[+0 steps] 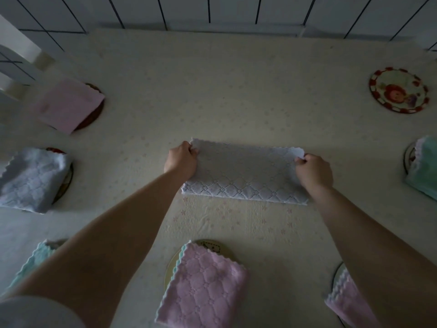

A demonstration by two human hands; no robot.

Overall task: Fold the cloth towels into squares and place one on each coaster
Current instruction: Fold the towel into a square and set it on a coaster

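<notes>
Right, from my head camera: the white towel (246, 171) lies folded into a long strip at the middle of the table (236, 95). My left hand (181, 159) pinches its far left corner, my right hand (313, 170) pinches the far right corner, both set wide apart with fingers curled on the cloth. Far right sits a bare red-rimmed coaster (399, 89). Nearest me, a pink folded towel (203, 285) rests on a round coaster (172, 263). On the left, a smooth pink towel (68, 104) and a pale blue towel (30, 178) each cover a coaster.
</notes>
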